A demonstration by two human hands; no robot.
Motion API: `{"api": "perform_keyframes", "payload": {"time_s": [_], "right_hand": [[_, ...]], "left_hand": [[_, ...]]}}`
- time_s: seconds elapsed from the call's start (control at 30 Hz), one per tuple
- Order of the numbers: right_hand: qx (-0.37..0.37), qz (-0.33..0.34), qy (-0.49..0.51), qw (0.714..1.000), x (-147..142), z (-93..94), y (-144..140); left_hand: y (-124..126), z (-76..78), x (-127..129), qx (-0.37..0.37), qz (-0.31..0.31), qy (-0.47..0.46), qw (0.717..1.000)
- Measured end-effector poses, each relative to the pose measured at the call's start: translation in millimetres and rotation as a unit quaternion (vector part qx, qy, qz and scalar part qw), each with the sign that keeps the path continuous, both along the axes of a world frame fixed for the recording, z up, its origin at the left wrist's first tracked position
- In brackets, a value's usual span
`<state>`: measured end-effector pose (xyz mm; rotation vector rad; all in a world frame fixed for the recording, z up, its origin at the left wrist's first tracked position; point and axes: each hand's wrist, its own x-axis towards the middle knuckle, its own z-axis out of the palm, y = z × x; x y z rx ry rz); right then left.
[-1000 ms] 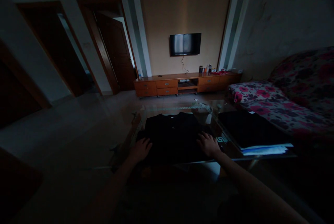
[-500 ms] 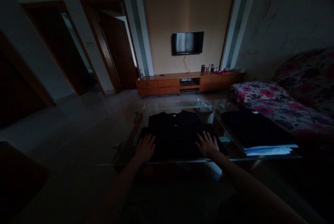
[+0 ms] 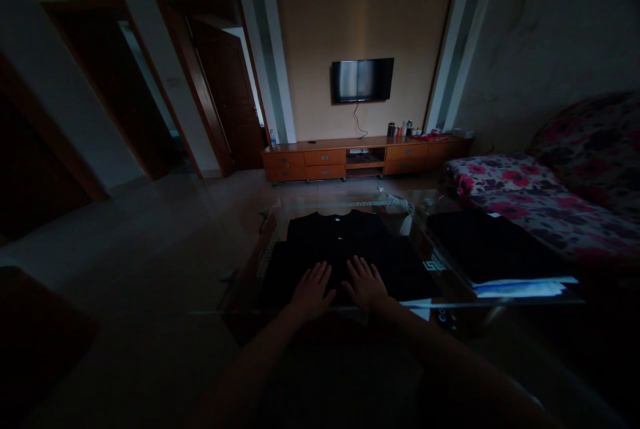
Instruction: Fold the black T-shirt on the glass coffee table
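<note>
A black T-shirt (image 3: 345, 242) lies spread on a glass table (image 3: 280, 205), its neckline toward the far side and a small white mark near the collar. My left hand (image 3: 313, 290) rests palm down on the near part of the shirt, fingers stretched out. Close beside it, my right hand (image 3: 367, 282) lies flat on the same cloth, fingers extended. Neither hand grips anything. To the right on the table is a stack of folded clothes (image 3: 500, 249), black on top with white and blue edges at the front.
A floral-covered sofa (image 3: 515, 179) stands at the right. Across the room are a low wooden TV cabinet (image 3: 325, 165) with bottles on it and a wall-mounted television (image 3: 363, 80). A dark brown piece of furniture (image 3: 40, 322) sits at the lower left. The room is dim.
Both hands have slid inward from the shirt's sides to its middle, now close together. The shirt stays in place; the view has shifted slightly.
</note>
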<state>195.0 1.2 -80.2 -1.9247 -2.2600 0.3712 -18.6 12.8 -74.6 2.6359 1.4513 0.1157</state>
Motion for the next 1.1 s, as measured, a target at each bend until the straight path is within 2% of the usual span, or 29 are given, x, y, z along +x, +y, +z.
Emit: {"api": "perform_keyframes", "payload": {"time_s": [0.1, 0.17, 0.27, 0.33, 0.47, 0.6, 0.7, 0.8, 0.87, 0.97, 1.1], "right_hand": [[0.01, -0.018, 0.026, 0.999, -16, 12.6, 8], [0.027, 0.001, 0.046, 0.999, -32, 18.9, 13], [0.013, 0.033, 0.051, 0.998, -46, 19.5, 18], [-0.007, 0.04, 0.041, 0.998, -44, 14.9, 19], [0.001, 0.037, 0.003, 0.999, -12, 1.0, 18], [0.026, -0.018, -0.034, 0.999, 50, -14.5, 15], [0.054, -0.098, -0.048, 0.993, 102, -26.8, 10], [0.085, -0.126, -0.049, 0.987, 139, -37.9, 6], [0.089, -0.14, -0.043, 0.985, 151, -42.6, 5], [0.082, -0.151, -0.029, 0.985, 153, -42.7, 7], [0.077, -0.178, -0.025, 0.981, 146, -28.2, 8]], "left_hand": [[4, 5.7, 17, 0.01, -0.008, -0.009, 1.0], [7, 8.0, 29, 0.006, -0.027, -0.011, 1.0], [11, 5.0, 38, -0.017, -0.04, 0.0, 0.999], [13, -0.4, 34, -0.028, -0.039, 0.0, 0.999], [16, -10.0, 10, -0.001, -0.013, -0.019, 1.0], [24, -13.1, -37, 0.023, 0.076, -0.011, 0.997], [31, -15.3, -77, 0.052, 0.153, -0.009, 0.987], [34, -18.4, -105, 0.054, 0.173, -0.016, 0.983], [34, -19.4, -113, 0.048, 0.168, -0.018, 0.984], [33, -16.5, -111, 0.04, 0.181, -0.015, 0.983], [32, -4.5, -103, 0.054, 0.234, -0.008, 0.971]]}}
